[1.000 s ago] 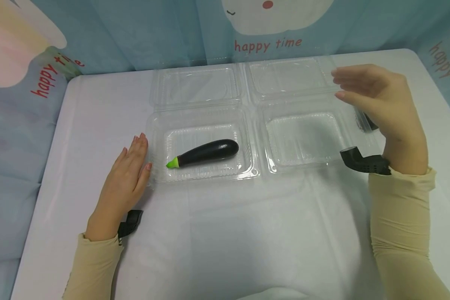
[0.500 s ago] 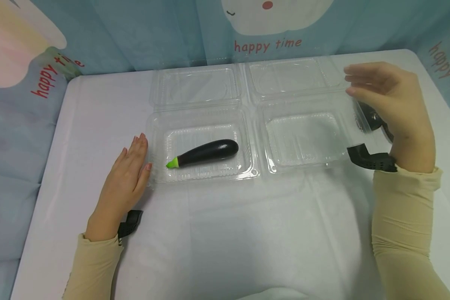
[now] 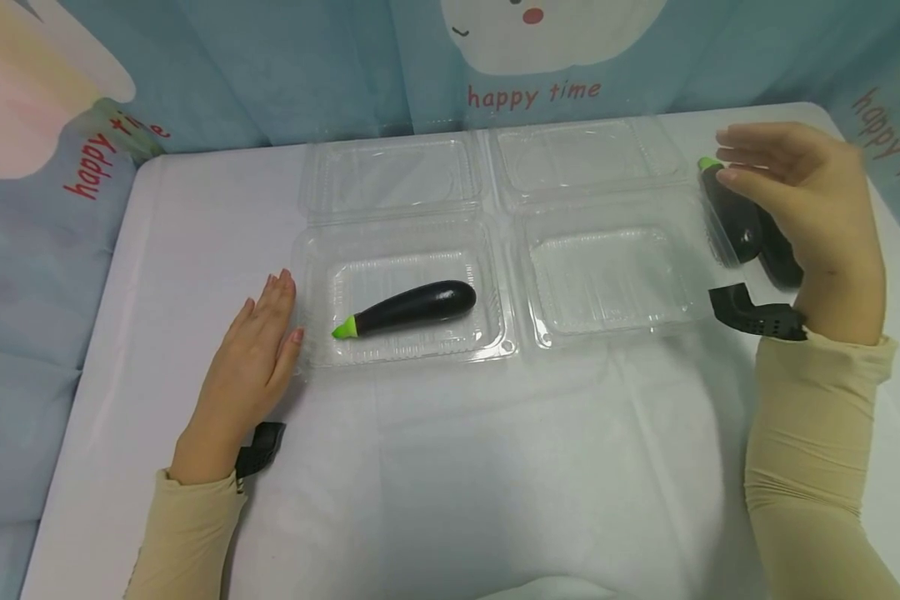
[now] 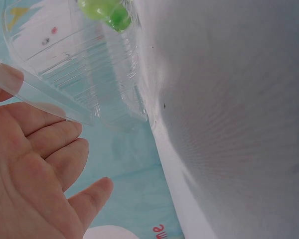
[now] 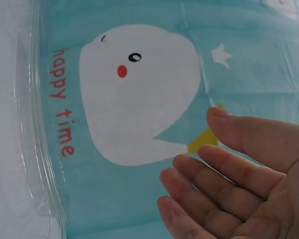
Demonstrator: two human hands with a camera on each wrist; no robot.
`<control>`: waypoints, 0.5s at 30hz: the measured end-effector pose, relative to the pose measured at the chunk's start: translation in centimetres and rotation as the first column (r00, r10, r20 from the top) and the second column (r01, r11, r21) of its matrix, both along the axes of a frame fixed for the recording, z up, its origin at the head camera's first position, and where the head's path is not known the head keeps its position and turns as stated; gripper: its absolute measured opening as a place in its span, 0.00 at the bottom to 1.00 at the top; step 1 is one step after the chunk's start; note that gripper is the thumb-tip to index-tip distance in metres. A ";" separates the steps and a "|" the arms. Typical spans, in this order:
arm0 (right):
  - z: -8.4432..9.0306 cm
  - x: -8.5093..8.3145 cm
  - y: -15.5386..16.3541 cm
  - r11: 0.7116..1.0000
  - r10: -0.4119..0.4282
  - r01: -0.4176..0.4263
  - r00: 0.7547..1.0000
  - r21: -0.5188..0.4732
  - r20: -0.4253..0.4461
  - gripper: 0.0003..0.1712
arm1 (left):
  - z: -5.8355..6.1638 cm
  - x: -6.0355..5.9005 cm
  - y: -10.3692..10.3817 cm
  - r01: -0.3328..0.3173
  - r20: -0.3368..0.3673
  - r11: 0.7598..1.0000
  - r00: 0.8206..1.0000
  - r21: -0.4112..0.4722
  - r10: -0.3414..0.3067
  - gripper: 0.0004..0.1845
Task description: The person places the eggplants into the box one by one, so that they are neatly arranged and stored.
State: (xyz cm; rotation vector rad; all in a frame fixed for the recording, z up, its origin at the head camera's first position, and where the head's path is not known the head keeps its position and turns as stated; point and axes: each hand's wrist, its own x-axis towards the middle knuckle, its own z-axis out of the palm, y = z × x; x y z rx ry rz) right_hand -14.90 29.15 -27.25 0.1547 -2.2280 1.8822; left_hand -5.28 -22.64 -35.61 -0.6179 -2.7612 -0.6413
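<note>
A dark eggplant point(image 3: 416, 305) with a bright green stem end lies in the base of the left clear plastic container point(image 3: 390, 227). My left hand point(image 3: 247, 362) rests along that container's left side, fingers extended and thumb at the rim; the left wrist view shows the clear rim point(image 4: 50, 99) beside the fingers. My right hand point(image 3: 810, 196), fingers relaxed and holding nothing, hovers at the far right. Below it lie two more eggplants, one point(image 3: 735, 217) showing its green end, the other point(image 3: 780, 254) partly hidden by the hand.
A second clear container point(image 3: 607, 333) stands beside the first, its base bare. Both lids point(image 3: 393, 171) are folded back toward the blue printed curtain point(image 3: 330, 67) behind the white table point(image 3: 457, 467).
My right hand has moved to the right, away from the right container, uncovering more of the two eggplants there. The left hand has stayed in place.
</note>
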 end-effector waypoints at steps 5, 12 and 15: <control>-0.2 0.0 0.9 0.998 -0.052 0.051 0.998 0.047 0.031 0.20 | -0.1 -0.1 0.0 0.000 -0.006 1.000 1.000 -0.008 0.000 0.28; -0.1 0.0 1.8 0.993 -0.075 0.079 0.996 -0.091 0.045 0.21 | -0.1 0.0 0.0 -0.002 -0.014 1.000 1.000 -0.004 0.002 0.28; 0.0 0.0 2.2 0.992 -0.121 0.122 0.991 -0.018 0.060 0.20 | -0.1 0.0 0.0 -0.003 -0.017 1.000 1.000 -0.005 0.003 0.28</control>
